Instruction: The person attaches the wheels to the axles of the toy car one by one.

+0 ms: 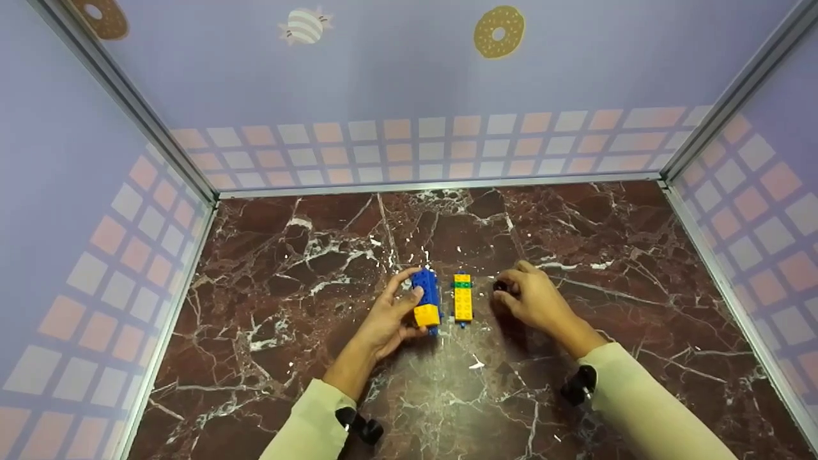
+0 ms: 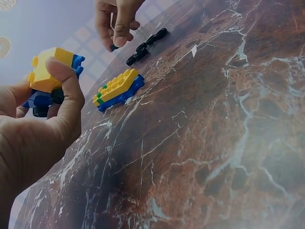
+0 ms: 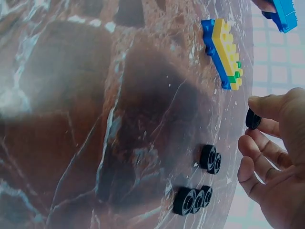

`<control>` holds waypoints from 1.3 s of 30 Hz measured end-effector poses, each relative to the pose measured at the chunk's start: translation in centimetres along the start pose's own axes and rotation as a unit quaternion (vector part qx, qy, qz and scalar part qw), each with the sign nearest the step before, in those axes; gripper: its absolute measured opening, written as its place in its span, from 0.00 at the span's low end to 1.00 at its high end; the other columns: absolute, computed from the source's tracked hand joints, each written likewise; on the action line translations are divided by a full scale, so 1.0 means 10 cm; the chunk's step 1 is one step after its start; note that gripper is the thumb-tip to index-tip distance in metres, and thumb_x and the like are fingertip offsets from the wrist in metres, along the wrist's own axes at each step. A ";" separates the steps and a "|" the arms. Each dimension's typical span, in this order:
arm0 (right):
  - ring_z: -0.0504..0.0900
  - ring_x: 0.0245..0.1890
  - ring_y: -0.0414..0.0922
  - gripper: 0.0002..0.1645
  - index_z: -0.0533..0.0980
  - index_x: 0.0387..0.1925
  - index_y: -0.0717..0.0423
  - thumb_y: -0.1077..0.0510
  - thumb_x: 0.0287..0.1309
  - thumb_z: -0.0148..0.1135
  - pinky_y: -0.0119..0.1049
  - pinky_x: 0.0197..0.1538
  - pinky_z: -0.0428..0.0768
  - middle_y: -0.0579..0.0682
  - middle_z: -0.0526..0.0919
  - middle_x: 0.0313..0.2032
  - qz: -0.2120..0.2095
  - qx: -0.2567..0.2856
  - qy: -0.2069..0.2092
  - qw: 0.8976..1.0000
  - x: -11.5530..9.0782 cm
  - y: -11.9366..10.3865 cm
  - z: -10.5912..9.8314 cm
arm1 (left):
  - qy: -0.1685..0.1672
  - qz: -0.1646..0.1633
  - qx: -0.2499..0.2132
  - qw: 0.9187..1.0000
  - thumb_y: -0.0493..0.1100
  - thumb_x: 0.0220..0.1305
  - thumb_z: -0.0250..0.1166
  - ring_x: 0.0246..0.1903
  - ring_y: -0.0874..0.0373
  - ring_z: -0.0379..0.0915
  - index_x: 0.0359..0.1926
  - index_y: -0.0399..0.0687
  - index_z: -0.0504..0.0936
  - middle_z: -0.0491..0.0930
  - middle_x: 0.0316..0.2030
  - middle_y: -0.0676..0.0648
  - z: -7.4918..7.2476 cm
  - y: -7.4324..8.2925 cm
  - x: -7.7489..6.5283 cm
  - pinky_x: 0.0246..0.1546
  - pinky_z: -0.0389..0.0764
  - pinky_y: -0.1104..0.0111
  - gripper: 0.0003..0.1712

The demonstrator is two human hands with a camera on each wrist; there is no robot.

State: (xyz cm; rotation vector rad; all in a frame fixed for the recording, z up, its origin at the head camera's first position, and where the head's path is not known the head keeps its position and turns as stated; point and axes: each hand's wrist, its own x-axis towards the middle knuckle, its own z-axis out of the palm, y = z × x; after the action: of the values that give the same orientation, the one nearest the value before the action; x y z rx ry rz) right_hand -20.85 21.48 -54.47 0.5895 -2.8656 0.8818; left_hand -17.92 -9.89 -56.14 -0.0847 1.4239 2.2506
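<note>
Pinching a small black wheel [image 3: 252, 119] between the thumb and fingertip of my right hand [image 1: 540, 300]. My left hand [image 1: 386, 316] grips a blue-and-yellow toy car [image 1: 426, 291], fingers and thumb curled about its body.

Risks, my judgement: the wheel is narrow and sits right at the tips, so a slight slackening could let it drop and roll over the table [image 1: 249, 396]. Too hard a squeeze on the left may pop a brick off, since the body looks stacked from separate pieces. A second toy car [image 1: 463, 306], yellow and green on a blue base, rests between my hands; a careless sideways sweep by either could knock it. Loose wheels [image 3: 184, 201] lie near my right hand, and a low finger could scatter them.

Positions: the pinched wheel is right of the second car, apart from it. The gripped car is just left of that one, yellow end near, blue end far, with black wheels showing under it in the left wrist view. The loose wheels are right of the second car; the head view does not show them.
</note>
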 end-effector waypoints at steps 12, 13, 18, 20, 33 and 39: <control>0.81 0.37 0.51 0.16 0.88 0.52 0.64 0.60 0.66 0.79 0.47 0.43 0.84 0.58 0.83 0.41 -0.005 0.010 -0.003 1.000 0.08 -0.14 0.04 | 0.007 0.003 0.001 1.000 0.47 0.85 0.61 0.48 0.49 0.82 0.84 0.61 0.63 0.78 0.64 0.38 -0.02 -0.01 -0.01 0.34 0.90 0.66 0.33; 0.82 0.37 0.51 0.16 0.88 0.52 0.63 0.60 0.66 0.78 0.48 0.43 0.84 0.57 0.83 0.41 -0.006 0.008 -0.005 1.000 0.09 -0.15 0.04 | 0.007 0.003 0.001 1.000 0.47 0.85 0.61 0.48 0.49 0.82 0.85 0.61 0.62 0.78 0.64 0.38 -0.02 -0.01 -0.01 0.34 0.90 0.66 0.34; 0.84 0.39 0.53 0.16 0.88 0.53 0.62 0.60 0.67 0.78 0.50 0.44 0.88 0.57 0.83 0.42 -0.017 0.008 -0.004 1.000 0.12 -0.20 0.07 | 0.008 0.002 -0.001 1.000 0.47 0.86 0.61 0.49 0.49 0.81 0.85 0.60 0.61 0.79 0.64 0.39 -0.01 -0.01 -0.01 0.35 0.89 0.66 0.34; 0.86 0.40 0.53 0.16 0.88 0.53 0.63 0.61 0.67 0.78 0.50 0.45 0.90 0.57 0.84 0.42 -0.024 0.016 0.000 1.000 0.13 -0.22 0.08 | 0.007 0.003 -0.001 1.000 0.47 0.86 0.61 0.49 0.49 0.81 0.85 0.60 0.61 0.79 0.64 0.39 0.00 -0.01 -0.01 0.34 0.89 0.66 0.34; 0.92 0.42 0.58 0.16 0.86 0.54 0.67 0.66 0.66 0.77 0.51 0.44 0.95 0.61 0.84 0.45 -0.037 0.091 -0.004 0.995 0.22 -0.38 0.15 | 0.001 0.003 -0.005 1.000 0.46 0.87 0.59 0.48 0.48 0.81 0.85 0.58 0.59 0.79 0.63 0.39 0.00 -0.03 -0.01 0.33 0.90 0.67 0.34; 0.92 0.44 0.58 0.17 0.86 0.55 0.66 0.66 0.66 0.77 0.51 0.46 0.95 0.61 0.84 0.45 -0.030 0.122 -0.010 0.992 0.25 -0.46 0.17 | 0.001 0.003 0.004 1.000 0.46 0.86 0.60 0.49 0.47 0.81 0.83 0.63 0.64 0.77 0.65 0.36 0.01 -0.04 -0.01 0.33 0.90 0.67 0.31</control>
State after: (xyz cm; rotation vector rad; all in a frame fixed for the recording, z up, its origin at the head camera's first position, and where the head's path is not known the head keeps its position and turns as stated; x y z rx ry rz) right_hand -21.34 16.15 -53.01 0.7073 -2.7608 1.2335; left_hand -17.70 -9.73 -56.42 -0.0789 1.4363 2.2490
